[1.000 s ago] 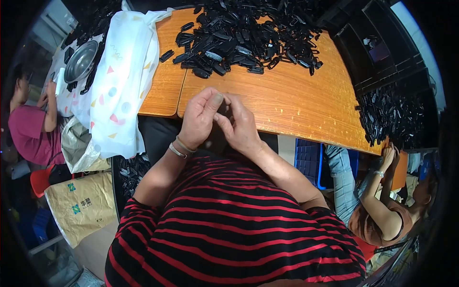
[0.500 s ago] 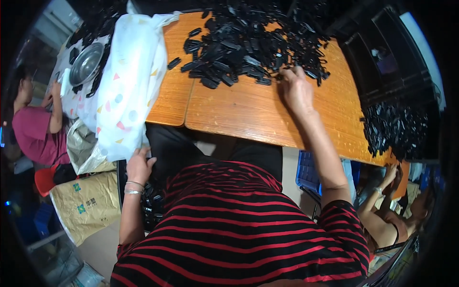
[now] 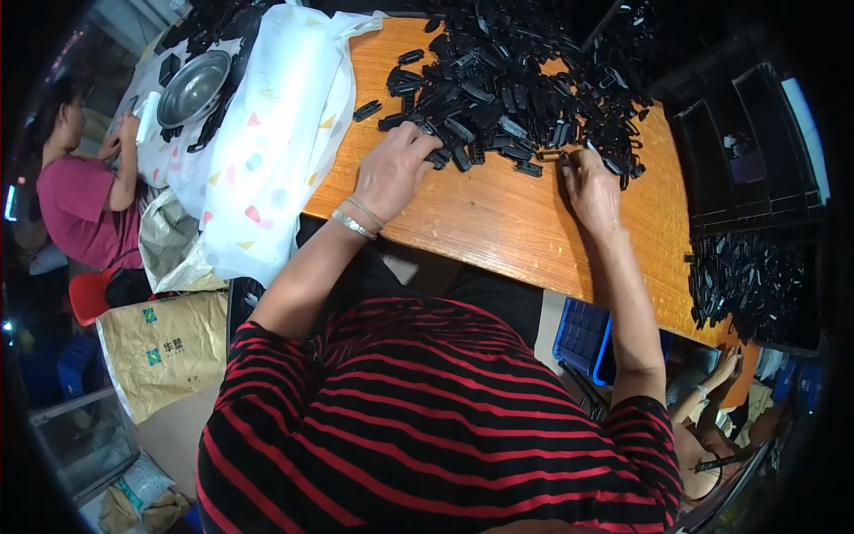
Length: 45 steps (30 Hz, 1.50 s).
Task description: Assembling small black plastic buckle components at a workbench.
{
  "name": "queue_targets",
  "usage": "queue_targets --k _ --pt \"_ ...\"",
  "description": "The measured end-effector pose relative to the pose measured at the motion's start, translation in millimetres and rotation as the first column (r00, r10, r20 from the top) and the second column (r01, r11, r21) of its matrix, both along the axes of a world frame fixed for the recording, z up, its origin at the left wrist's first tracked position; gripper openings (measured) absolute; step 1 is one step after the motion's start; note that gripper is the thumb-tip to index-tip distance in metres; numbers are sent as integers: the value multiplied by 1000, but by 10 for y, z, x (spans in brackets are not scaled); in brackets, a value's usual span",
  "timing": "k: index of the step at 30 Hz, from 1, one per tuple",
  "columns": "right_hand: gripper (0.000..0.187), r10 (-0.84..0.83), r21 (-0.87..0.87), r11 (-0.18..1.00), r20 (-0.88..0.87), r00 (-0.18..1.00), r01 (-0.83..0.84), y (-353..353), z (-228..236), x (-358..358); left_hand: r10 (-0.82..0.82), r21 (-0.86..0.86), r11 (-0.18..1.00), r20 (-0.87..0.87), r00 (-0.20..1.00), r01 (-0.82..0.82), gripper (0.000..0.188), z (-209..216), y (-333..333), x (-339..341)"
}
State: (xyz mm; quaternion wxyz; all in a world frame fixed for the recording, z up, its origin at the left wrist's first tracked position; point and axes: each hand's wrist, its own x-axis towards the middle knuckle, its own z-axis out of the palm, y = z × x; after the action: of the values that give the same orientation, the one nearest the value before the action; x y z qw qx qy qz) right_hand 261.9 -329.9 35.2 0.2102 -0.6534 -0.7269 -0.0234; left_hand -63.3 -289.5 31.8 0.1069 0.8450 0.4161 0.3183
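Note:
A heap of small, oblong black plastic parts (image 3: 507, 98) covers the far side of the wooden table (image 3: 480, 227). At the heap's near left edge, my left hand (image 3: 392, 169) has its bent fingers closed on a black plastic part (image 3: 429, 133). My right hand (image 3: 594, 189) is at the near right edge of the heap, thumb and fingers pinched together beside a small black part (image 3: 551, 155). The right fingertips partly hide whatever is between them.
A white patterned plastic sheet (image 3: 267, 151) drapes over the left side, near a metal bowl (image 3: 194, 89). More black parts (image 3: 747, 280) lie at the right. A blue crate (image 3: 583, 338) stands below the table. One person (image 3: 80, 200) sits at left; another's hand (image 3: 725, 367) shows at right.
My left hand has risen from beside the hanging sheet to the heap's near left edge. My right hand stays by the heap's near edge. The whole view has shifted slightly.

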Motion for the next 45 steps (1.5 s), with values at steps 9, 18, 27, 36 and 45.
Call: queue_targets --k 9,18,27,36,45 --pt "22 214 38 976 -335 918 -214 -182 70 -837 -143 36 989 -44 989 145 24 -87 5 16" --pt "22 388 157 921 -420 820 -356 -48 36 -1350 243 -613 540 770 591 577 24 -48 -208 74" --pt "19 37 -10 953 -988 150 -302 -196 42 -1562 345 -480 578 877 336 660 29 -106 -371 175" --pt "18 278 143 957 -703 655 -252 -150 97 -1498 281 -527 687 828 486 500 27 -53 -365 146" --pt "24 323 258 942 -533 782 -213 -247 -3 -1549 213 -528 711 790 575 464 28 -76 -461 171"
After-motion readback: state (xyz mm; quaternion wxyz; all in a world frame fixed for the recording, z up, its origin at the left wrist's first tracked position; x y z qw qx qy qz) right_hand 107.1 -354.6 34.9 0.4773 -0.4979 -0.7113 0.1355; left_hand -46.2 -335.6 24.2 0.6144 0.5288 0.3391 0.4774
